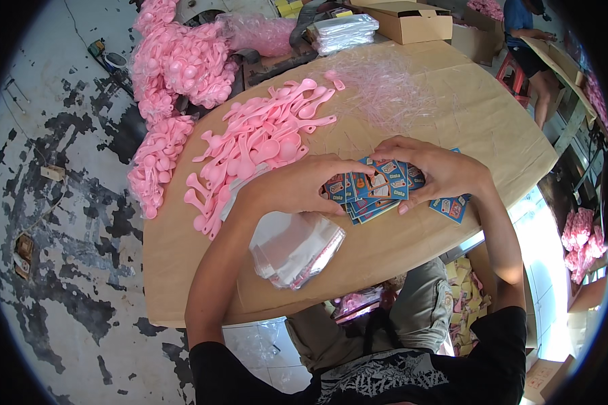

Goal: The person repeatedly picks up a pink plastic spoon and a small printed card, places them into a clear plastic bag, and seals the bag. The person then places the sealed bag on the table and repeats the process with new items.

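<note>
Floor: grey-white, with dark patches where the surface has worn away, spreading along the left.
Table: covered in brown paper, with a curved near edge, in front of the seated person.
Co-worker: at the upper right, in a blue top and dark shorts, beside a red stool.
Bagged spoons: bulging clear bags of pink pieces, piled at the table's far left edge.
Cardboard box: brown, beyond the far edge, beside a stack of clear packets.
Loose spoons: a long pink heap across the table's left part.
Plastic strips: a thin, clear tangle right of the heap.
Clear sleeves: a fanned pile nearer the person, just beside the left forearm.
Left hand: fingers curled, grasping the left end of the cards.
Right hand: fingers arched, grasping their right end.
Blue cards: a printed, uneven bundle between both hands, over the table; how many cannot be told.
Other cards: a few, lying beneath the right wrist.
</note>
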The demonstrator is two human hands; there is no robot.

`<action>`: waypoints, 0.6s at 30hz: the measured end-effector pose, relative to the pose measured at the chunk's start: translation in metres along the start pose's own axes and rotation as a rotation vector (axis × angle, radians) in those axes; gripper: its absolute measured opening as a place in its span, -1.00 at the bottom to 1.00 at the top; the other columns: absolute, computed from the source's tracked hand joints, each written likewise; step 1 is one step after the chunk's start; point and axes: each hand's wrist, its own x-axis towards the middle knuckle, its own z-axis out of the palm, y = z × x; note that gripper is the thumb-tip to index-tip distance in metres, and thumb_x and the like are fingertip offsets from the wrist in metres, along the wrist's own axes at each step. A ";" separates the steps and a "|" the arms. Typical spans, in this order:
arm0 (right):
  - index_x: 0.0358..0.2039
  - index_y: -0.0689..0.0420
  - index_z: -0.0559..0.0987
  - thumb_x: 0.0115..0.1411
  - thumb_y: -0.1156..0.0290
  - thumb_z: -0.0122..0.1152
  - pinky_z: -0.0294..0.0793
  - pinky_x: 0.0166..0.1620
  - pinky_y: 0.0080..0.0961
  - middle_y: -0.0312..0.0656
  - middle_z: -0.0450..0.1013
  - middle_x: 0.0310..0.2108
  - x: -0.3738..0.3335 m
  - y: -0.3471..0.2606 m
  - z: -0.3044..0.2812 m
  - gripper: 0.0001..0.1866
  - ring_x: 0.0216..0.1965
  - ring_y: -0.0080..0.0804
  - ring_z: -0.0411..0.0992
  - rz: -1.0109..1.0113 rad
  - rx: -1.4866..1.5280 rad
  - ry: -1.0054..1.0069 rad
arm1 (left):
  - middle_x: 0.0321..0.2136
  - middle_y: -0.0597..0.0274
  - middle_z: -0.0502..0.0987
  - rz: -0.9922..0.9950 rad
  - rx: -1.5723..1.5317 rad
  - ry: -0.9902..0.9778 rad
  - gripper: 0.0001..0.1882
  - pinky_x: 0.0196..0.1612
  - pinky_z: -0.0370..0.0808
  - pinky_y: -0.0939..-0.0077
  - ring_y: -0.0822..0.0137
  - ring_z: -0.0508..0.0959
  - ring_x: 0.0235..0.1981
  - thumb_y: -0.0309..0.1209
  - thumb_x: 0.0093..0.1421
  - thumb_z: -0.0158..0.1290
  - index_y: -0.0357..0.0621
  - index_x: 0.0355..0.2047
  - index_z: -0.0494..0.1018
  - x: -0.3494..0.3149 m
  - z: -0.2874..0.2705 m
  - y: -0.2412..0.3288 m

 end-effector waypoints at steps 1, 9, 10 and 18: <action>0.19 0.16 0.41 -0.16 0.24 0.60 0.29 0.24 -0.30 -0.01 0.26 0.19 -0.001 0.000 -0.001 -0.12 0.20 -0.07 0.30 0.002 0.039 0.008 | -0.01 0.06 0.47 -0.016 0.002 -0.005 -0.22 0.07 0.44 0.34 0.15 0.50 -0.02 -0.44 0.02 0.32 0.12 0.28 0.32 0.000 -0.002 0.002; 0.10 0.10 0.52 -0.14 0.33 0.58 0.37 0.14 -0.32 -0.08 0.39 0.08 -0.003 0.000 -0.004 -0.28 0.08 -0.14 0.38 -0.014 0.049 0.042 | 0.04 0.06 0.50 0.037 -0.027 0.043 -0.29 0.12 0.41 0.39 0.22 0.50 0.02 -0.43 0.02 0.32 -0.04 0.23 0.39 -0.007 -0.016 -0.004; 0.09 0.10 0.52 -0.13 0.34 0.58 0.37 0.14 -0.32 -0.09 0.40 0.07 -0.004 0.000 -0.004 -0.29 0.08 -0.14 0.39 -0.028 0.044 0.043 | 0.04 0.07 0.50 0.037 -0.014 0.054 -0.31 0.13 0.40 0.40 0.23 0.50 0.03 -0.42 0.02 0.32 -0.08 0.21 0.40 -0.008 -0.017 -0.004; 0.09 0.12 0.50 -0.09 0.35 0.55 0.38 0.11 -0.32 -0.12 0.43 0.03 -0.006 0.003 -0.006 -0.31 0.05 -0.17 0.40 -0.025 0.048 0.005 | 0.00 0.12 0.51 -0.048 0.015 0.153 -0.40 -0.04 0.45 0.47 0.32 0.53 -0.12 -0.36 0.09 0.30 -0.06 0.16 0.44 -0.017 -0.031 0.015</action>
